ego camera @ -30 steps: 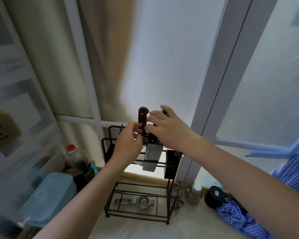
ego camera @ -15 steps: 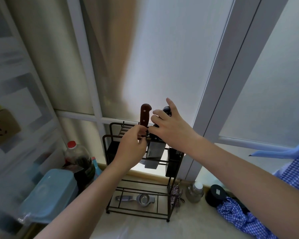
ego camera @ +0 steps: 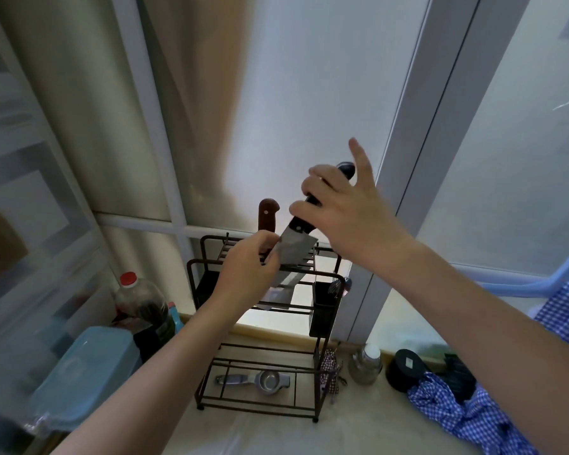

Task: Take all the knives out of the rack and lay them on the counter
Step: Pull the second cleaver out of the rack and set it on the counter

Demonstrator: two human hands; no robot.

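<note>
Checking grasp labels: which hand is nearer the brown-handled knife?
Left. The left hand sits just below the brown-handled knife, beside its handle; the right hand is off to its right, gripping the black-handled knife.

Soft daylight glows through the frosted window; edges bend, left side blurred.

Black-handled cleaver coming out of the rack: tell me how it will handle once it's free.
The black-handled cleaver probably feels blade-heavy: its steel blade is broad. It should stay stiff. The right hand holds the handle with a loose grip, some fingers lifted, so it may pivot; the left hand steadies the blade.
</note>
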